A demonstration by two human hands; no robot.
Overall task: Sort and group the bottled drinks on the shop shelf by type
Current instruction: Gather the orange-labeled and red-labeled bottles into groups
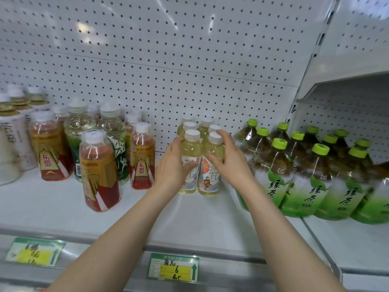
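The picture I receive is bright and even; the light is soft and white, and seems to come from above. Pale streaks of glare lie on the pegboard back panel (168, 49), and small highlights sit on the clear bottles (113, 127) at the left. Shadows on the shelf (200, 218) are weak. The pale yellow bottles (190, 151) in the centre are sharpest. The green tea bottles (315, 182) at the right edge look stretched, tilted and smeared, and the price tag (34, 251) at the lower left is blurred. Straight lines bend near the borders.
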